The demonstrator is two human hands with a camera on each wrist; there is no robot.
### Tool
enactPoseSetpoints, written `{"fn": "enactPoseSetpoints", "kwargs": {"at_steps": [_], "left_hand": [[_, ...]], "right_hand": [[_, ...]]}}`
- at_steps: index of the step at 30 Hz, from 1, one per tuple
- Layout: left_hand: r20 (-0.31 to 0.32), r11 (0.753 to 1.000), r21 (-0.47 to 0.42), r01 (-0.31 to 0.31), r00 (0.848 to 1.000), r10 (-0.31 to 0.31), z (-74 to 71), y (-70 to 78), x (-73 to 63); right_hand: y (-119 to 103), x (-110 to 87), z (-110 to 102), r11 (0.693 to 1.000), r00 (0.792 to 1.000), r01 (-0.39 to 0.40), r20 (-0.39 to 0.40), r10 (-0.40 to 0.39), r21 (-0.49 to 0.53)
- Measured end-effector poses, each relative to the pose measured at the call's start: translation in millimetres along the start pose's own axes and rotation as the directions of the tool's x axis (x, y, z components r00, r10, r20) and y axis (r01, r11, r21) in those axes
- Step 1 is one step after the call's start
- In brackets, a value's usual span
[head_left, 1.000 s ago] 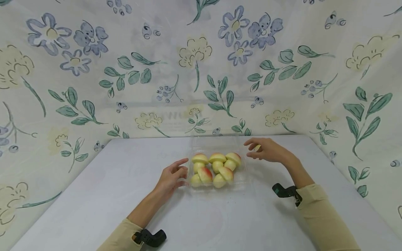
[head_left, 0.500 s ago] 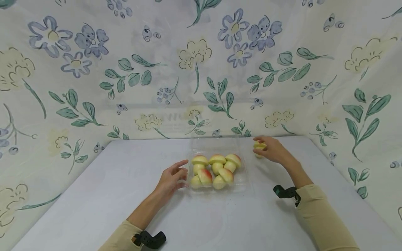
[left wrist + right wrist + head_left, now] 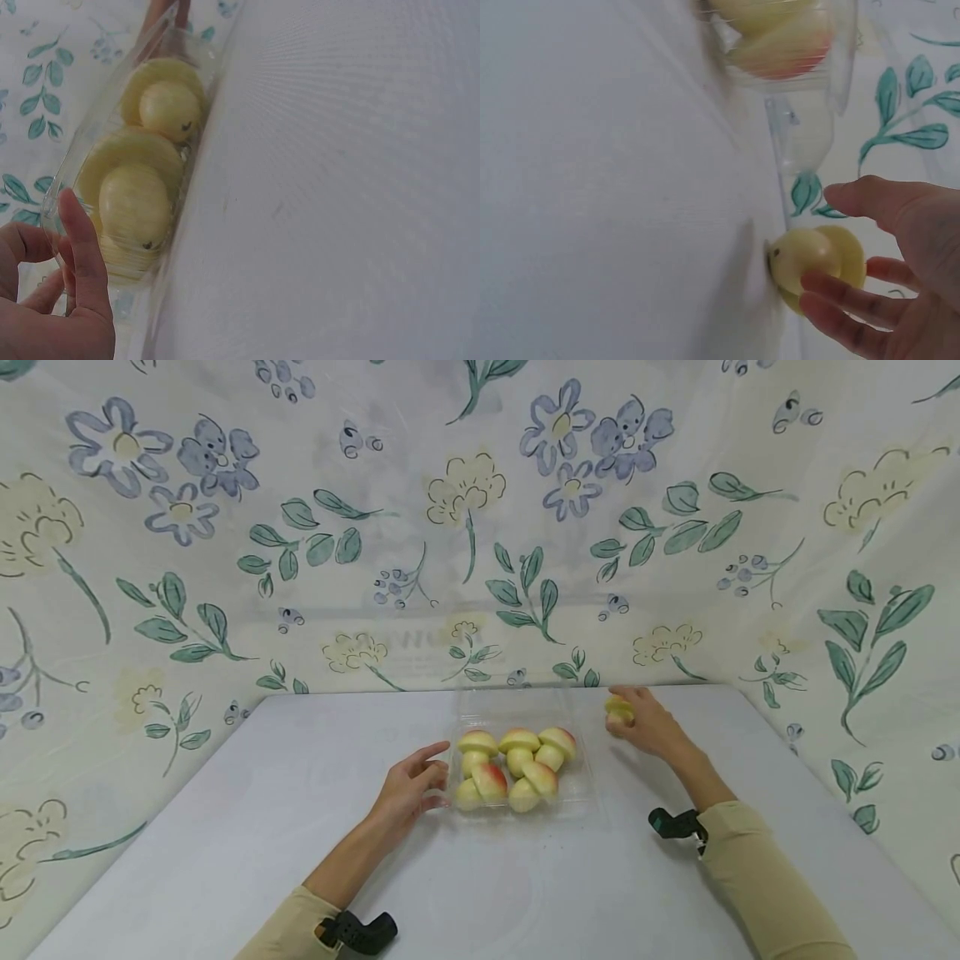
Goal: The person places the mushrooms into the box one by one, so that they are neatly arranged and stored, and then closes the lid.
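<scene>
A clear plastic clamshell box (image 3: 577, 789) stands mid-table with its lid raised at the back. Several yellow-green mushroom-shaped pieces with red blushes (image 3: 519, 750) lie in it. My left hand (image 3: 408, 785) is at the box's left end, its fingers spread along the side wall; in the left wrist view a fingertip overlaps the clear edge. Right of the box, another mushroom-shaped piece (image 3: 806, 259) stands on the table. My right hand (image 3: 648, 722) reaches around this piece; in the right wrist view the fingers lie across it and the thumb stays apart from it.
The white table (image 3: 480, 893) reaches back to a floral-patterned cloth (image 3: 465, 527) hanging upright behind it. Black wrist cameras are worn at the left cuff (image 3: 360, 931) and the right cuff (image 3: 675, 822).
My right hand has moved right, away from the box's side, and come around the loose mushroom-shaped piece. The left hand has stayed at the box's left end.
</scene>
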State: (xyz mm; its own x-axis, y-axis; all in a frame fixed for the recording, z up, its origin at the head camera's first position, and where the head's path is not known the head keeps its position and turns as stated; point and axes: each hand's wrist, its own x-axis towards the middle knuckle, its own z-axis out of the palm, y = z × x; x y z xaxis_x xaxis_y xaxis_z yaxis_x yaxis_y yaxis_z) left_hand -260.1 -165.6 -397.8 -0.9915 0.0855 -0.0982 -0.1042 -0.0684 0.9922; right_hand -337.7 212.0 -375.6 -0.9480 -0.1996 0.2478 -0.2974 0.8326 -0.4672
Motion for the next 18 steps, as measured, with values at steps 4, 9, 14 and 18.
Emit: {"fn": "enactPoseSetpoints", "kwargs": {"at_steps": [4, 9, 14, 18], "left_hand": [[0.003, 1.000, 0.000, -0.004, 1.000, 0.004, 0.2, 0.5, -0.1], [-0.004, 1.000, 0.005, -0.004, 1.000, 0.004, 0.4, 1.0, 0.3], [-0.003, 1.000, 0.008, -0.004, 1.000, 0.004, -0.1, 0.8, 0.3], [0.011, 1.000, -0.002, -0.002, 1.000, 0.002, -0.7, 0.1, 0.2]], "right_hand": [[-1.2, -2.0, 2.5, 0.999, 1.000, -0.014, 0.009, 0.015, -0.042], [0.1, -2.5, 2.1, 0.994, 0.998, -0.054, 0.032, 0.057, -0.095], [1.8, -2.8, 1.2, 0.988, 0.993, -0.089, 0.061, 0.097, -0.127], [3.9, -3.0, 1.9, 0.987, 0.990, -0.108, 0.078, 0.118, -0.116]]}}
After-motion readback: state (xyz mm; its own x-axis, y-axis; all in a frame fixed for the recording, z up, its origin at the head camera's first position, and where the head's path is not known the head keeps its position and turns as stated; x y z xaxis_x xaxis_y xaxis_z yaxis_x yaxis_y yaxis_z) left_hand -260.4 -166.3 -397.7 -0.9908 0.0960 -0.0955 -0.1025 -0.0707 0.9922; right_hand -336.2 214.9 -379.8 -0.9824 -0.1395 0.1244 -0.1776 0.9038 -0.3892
